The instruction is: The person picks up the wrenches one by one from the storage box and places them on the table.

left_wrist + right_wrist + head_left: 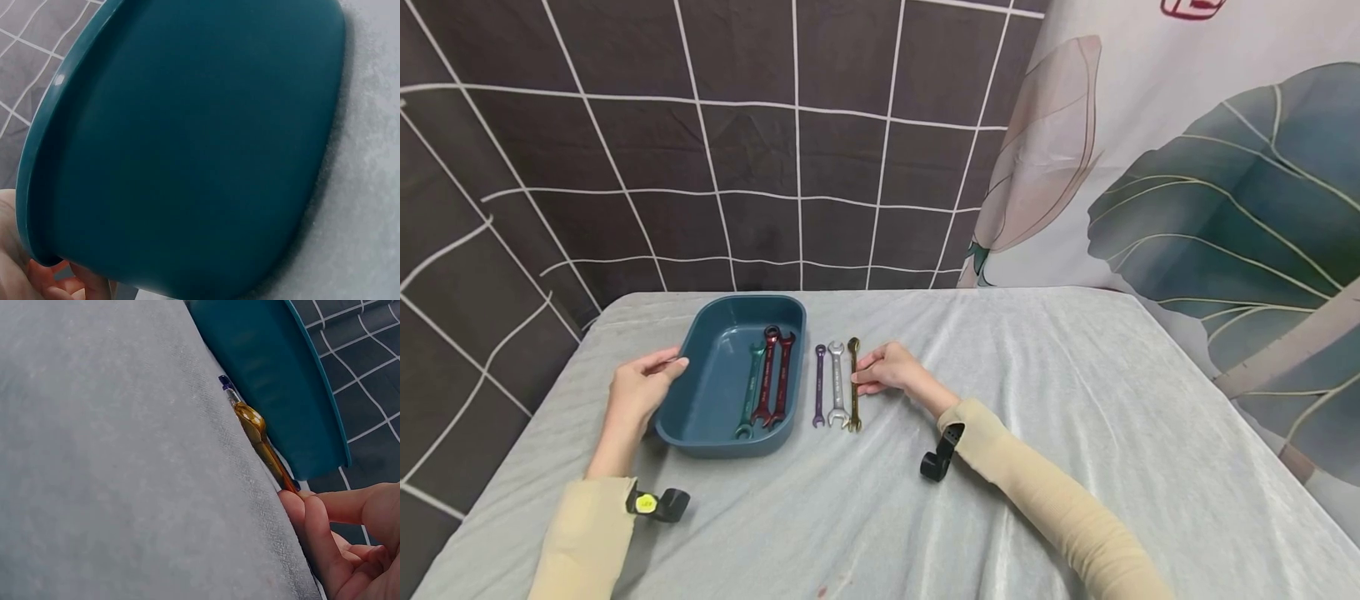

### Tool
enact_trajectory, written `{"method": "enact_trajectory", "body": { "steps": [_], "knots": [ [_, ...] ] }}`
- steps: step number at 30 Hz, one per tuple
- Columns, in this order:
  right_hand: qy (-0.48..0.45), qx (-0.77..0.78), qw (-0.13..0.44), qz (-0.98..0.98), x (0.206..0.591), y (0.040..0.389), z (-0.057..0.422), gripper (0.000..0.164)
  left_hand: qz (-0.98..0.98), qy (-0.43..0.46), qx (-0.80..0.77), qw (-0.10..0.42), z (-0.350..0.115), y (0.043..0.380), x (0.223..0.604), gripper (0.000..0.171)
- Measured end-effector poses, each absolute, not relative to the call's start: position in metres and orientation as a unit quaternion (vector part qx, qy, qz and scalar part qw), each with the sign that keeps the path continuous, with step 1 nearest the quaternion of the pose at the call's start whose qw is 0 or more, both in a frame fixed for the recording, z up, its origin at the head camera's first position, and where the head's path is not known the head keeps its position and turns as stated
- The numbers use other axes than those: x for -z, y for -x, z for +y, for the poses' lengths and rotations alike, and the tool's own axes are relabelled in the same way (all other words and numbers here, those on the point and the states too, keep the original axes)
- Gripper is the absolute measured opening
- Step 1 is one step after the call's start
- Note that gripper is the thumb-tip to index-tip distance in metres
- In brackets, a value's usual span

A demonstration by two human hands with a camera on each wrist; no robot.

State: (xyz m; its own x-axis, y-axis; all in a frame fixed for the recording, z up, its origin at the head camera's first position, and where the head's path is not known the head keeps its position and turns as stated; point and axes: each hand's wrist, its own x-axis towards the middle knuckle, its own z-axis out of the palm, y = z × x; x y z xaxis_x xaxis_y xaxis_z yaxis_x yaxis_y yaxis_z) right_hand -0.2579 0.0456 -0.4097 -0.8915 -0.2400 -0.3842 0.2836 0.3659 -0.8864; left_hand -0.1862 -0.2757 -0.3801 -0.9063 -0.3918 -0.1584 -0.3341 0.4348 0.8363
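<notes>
Gold combination wrench [853, 360] lies on the worktop [1075, 375] beside a silver open-ended wrench [838, 385], pinched between thumb and fingers of the right hand [891, 368]. Opposite, the left hand [640, 390] grips the blue tray [722, 451] by its rim.

From the head, we look forward and down across the table [1075, 375], the tray [715, 383] at eight o'clock. From the left wrist, very near, we face that tray's outer wall, dim and perhaps tilted. From the right wrist, low over the table, we find the tray toward one o'clock; all three views share it.
</notes>
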Motion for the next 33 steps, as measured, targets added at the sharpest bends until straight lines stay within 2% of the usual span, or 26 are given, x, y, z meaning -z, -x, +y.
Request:
{"method": "enact_trajectory", "body": {
  "steps": [16, 26, 33],
  "knots": [
    [-0.014, 0.546, 0.228, 0.806, 0.408, 0.2578, 0.0464, 0.024, -0.842, -0.218, 0.493, 0.025, -0.2763, 0.1885, 0.3808, 0.047],
    [0.005, 0.528, 0.233, 0.817, 0.404, 0.2567, 0.0491, 0.011, -0.844, -0.218, 0.488, 0.026, -0.2759, 0.1889, 0.38, 0.047],
    [-0.003, 0.53, 0.22, 0.819, 0.405, 0.2567, 0.0496, 0.017, -0.846, -0.22, 0.484, 0.028, -0.2763, 0.189, 0.3806, 0.046]
  ]
}}
